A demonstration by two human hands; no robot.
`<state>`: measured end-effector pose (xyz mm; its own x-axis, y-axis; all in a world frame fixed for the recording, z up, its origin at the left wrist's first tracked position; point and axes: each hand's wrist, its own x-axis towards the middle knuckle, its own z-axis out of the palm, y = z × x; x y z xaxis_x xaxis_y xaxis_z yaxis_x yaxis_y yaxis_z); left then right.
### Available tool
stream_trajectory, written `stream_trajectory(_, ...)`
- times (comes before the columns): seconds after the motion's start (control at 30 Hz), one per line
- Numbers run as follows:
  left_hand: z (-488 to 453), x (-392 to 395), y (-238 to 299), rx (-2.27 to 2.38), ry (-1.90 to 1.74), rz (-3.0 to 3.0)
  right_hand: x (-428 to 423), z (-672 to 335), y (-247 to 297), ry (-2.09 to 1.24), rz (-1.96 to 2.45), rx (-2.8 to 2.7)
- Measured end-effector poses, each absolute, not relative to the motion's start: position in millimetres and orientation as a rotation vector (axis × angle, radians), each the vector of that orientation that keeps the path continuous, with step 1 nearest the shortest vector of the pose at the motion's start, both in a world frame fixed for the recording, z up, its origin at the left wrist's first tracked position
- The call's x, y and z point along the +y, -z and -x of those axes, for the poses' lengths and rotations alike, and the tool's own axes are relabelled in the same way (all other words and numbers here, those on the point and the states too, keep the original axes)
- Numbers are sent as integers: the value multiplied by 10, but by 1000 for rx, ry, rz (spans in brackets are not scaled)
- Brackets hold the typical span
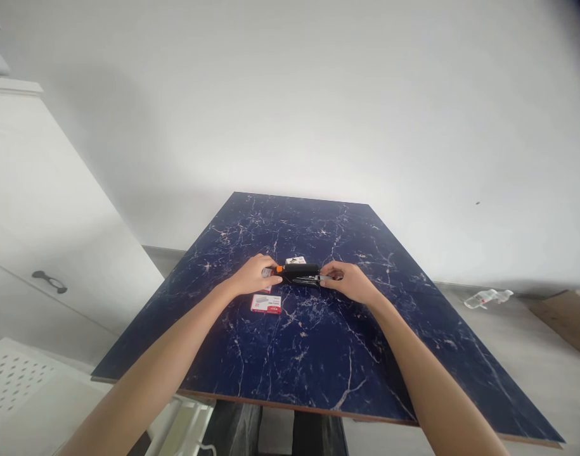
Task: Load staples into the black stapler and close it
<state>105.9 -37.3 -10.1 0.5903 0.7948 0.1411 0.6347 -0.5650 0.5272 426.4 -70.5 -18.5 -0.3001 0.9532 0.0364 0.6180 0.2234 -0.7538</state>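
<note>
From the head view, we are looking down at a dark blue marbled table [318, 354] against a pale wall. Our left hand [254, 275] is closing its fingers around the orange-tipped end of a black stapler [300, 273], which is lying near the middle of the table. Our right hand [351, 282] is pinching the stapler's opposite, metal end. A red and white staple box [265, 304] is sitting just beside the left hand, and a small box [295, 259] is lying just behind the stapler. A white cabinet [42, 209] is standing at the left.
</note>
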Motion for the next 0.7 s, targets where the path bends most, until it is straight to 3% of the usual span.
stream_trajectory(0.23,-1014,-368,47,1112,-440,-2419,-798,-4495,-46,-765,1685,-2141)
stream_trajectory(0.7,-1053,-379,32,1176,-424,-2364,-993,-4110,-91,-492,1686,-2244)
